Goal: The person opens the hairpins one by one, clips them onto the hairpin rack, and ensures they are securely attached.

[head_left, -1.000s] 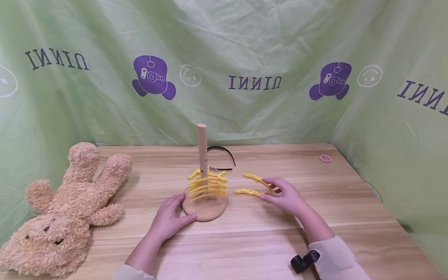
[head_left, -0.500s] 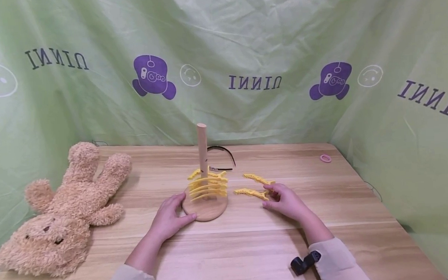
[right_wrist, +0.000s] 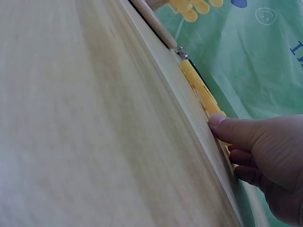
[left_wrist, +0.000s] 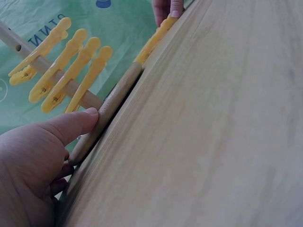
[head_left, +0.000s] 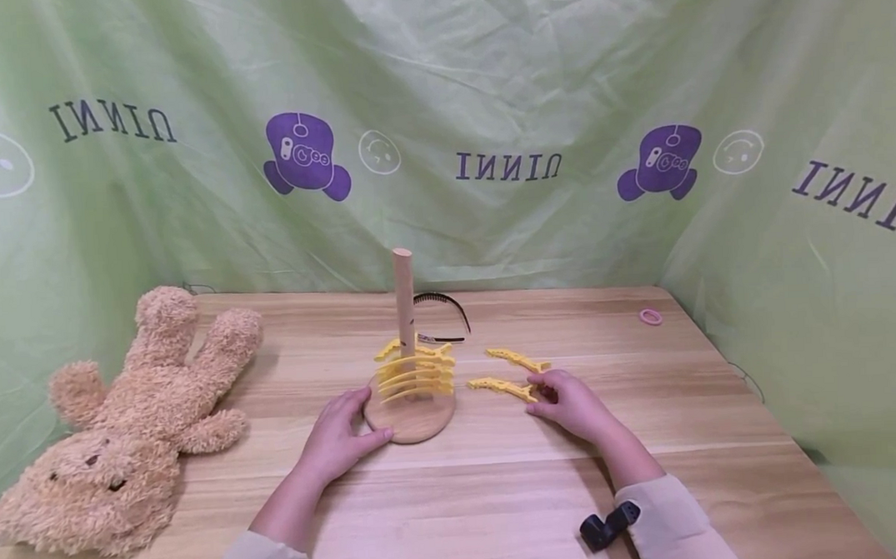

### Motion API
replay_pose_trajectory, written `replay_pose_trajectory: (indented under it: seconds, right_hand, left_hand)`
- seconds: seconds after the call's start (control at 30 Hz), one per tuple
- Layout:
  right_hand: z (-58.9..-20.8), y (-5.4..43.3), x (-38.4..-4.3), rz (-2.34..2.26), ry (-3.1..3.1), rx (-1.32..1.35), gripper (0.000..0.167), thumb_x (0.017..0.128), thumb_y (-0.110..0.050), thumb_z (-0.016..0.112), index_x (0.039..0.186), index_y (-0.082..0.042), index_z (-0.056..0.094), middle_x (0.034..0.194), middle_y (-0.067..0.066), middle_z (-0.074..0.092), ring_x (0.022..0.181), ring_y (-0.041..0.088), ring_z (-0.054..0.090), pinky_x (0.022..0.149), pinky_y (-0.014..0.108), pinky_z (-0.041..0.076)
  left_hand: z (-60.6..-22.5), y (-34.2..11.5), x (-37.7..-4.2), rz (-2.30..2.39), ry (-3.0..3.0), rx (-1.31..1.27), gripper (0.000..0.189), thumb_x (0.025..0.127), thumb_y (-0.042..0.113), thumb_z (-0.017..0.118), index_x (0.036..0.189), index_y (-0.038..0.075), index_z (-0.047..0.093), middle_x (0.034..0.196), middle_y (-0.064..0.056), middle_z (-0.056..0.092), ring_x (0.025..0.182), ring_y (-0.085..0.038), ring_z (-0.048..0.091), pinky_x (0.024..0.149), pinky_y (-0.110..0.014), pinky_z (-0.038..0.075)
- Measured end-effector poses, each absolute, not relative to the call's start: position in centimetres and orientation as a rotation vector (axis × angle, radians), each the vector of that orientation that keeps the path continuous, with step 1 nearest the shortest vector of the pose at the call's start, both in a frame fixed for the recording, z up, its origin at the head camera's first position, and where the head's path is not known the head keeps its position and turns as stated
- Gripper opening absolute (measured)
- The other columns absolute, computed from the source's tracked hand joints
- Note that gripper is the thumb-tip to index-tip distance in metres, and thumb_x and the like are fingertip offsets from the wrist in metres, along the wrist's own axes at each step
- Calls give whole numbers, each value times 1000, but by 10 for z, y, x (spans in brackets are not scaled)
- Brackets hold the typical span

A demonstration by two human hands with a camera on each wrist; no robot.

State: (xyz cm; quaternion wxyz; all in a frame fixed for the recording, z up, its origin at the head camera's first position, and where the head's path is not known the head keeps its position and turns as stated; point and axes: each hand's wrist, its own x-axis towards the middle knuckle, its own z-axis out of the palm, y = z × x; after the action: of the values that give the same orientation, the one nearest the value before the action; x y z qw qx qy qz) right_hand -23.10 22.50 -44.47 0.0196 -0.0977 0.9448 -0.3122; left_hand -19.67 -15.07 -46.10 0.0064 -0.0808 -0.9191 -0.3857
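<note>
A wooden stand (head_left: 405, 306) with an upright rod and a round base stands near the middle of the table. Several yellow hair clips (head_left: 416, 373) are clipped on its rod, one above another. My left hand (head_left: 338, 434) holds the left edge of the base, thumb on the rim, as the left wrist view (left_wrist: 28, 165) shows. To the right of the stand lie two more yellow alligator clips. My right hand (head_left: 569, 405) pinches the tail end of the nearer clip (head_left: 498, 386). The farther clip (head_left: 515, 357) lies just beyond my fingers.
A black headband (head_left: 457, 312) lies behind the stand. Far right on the table (head_left: 488, 511) is a pink hair tie (head_left: 651, 316). A plush bear (head_left: 135, 426) lies along the left side. Green printed fabric (head_left: 445, 213) hangs around the table.
My right hand has drawn back from the farther clip, lowering its fingers onto the nearer clip's tail end. The left hand keeps its place on the base.
</note>
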Motion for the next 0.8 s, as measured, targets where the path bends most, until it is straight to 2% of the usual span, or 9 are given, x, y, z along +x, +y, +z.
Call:
replay_pose_trajectory:
  seconds: [0.13,0.23,0.37,0.57,0.8]
  right_hand:
    - [-444,225,-231,-981,2918,-294,42,86,-23,75,123,-8,65,110,6,63,98,19,57,93,44,50]
    - [-444,226,-230,-1011,2923,-327,42,85,-22,76,122,-6,65,105,6,64,94,18,58,89,41,51]
    - [-440,227,-229,-1085,2910,-354,42,86,-19,74,123,-2,62,102,8,68,95,21,63,89,43,54]
    - [-427,226,-230,-1246,2888,-348,40,89,-11,70,125,3,58,107,16,68,99,27,65,90,41,56]
    - [-401,223,-234,-1361,2937,-521,45,90,-6,68,130,8,55,110,22,67,102,34,66,92,46,56]
  left_hand:
    - [-463,-151,-197,-1201,-2867,-256,83,80,41,78,142,-2,46,148,-25,44,141,-48,32,117,-62,24]
    - [-464,-151,-198,-1203,-2871,-250,83,80,41,78,143,-2,46,148,-25,44,142,-47,32,118,-61,24]
    - [-463,-151,-198,-1202,-2878,-247,83,80,41,78,143,-2,46,148,-25,44,142,-47,32,118,-61,24]
    - [-463,-151,-198,-1194,-2875,-247,83,79,41,78,142,-2,46,148,-25,45,142,-47,32,118,-61,24]
    - [-465,-150,-197,-1192,-2861,-246,82,79,40,78,142,-2,47,148,-25,45,141,-48,32,117,-62,25]
